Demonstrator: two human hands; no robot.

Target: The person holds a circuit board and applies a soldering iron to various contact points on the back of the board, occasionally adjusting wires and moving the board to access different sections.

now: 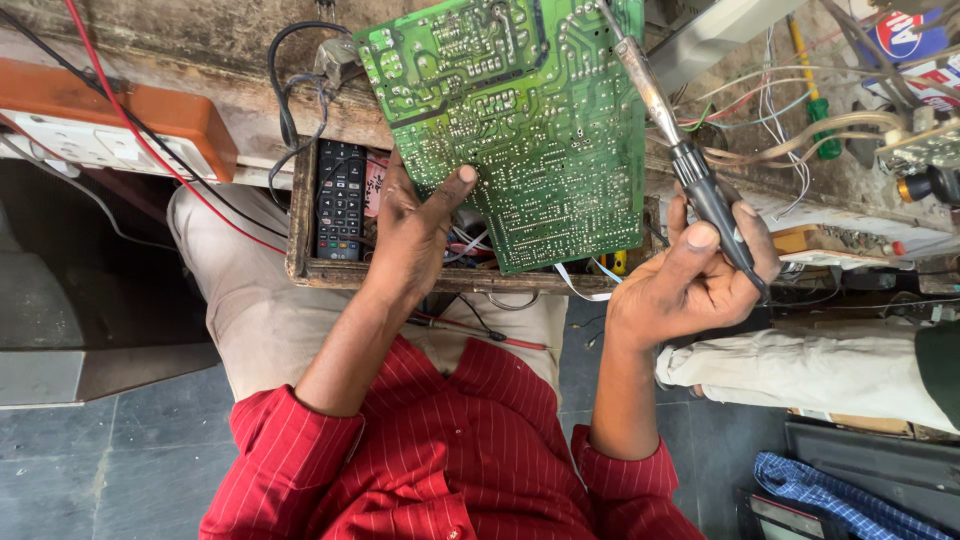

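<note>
A large green circuit board (520,120) is held up over the workbench, its solder side facing me. My left hand (415,230) grips its lower left corner, thumb pressed on the board's face. My right hand (700,275) is closed around the dark handle of a soldering iron (670,130). The iron's metal shaft slants up and left, and its tip reaches the board's upper right area. Both sleeves are red with thin stripes.
An open wooden drawer (300,255) below the board holds a black remote control (341,198) and wires. A white socket strip on an orange base (110,135) sits at left with a red wire (150,150). Loose wires and a green-handled screwdriver (815,105) crowd the right. Another person's pale trouser leg (810,370) lies lower right.
</note>
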